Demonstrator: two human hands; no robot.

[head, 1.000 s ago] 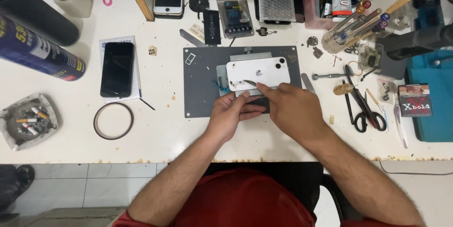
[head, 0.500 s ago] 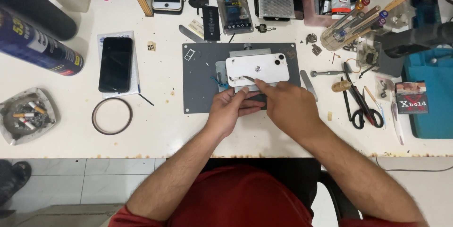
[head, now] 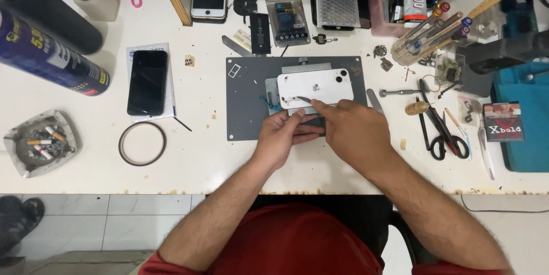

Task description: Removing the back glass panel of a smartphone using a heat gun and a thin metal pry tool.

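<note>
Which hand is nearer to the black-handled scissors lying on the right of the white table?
Right. The right hand is at the white phone, just left of the black-handled scissors; the left hand lies farther left.

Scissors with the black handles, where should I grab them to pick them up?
Grab the scissors by the two black loops nearest the table's front edge, coming from that side. They lie flat with blades pointing away, and a spot of bare table lies beside the loops.

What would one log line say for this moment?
left hand: steadying white phone | right hand: thin tool at phone's near edge | phone: face down on grey mat
</note>
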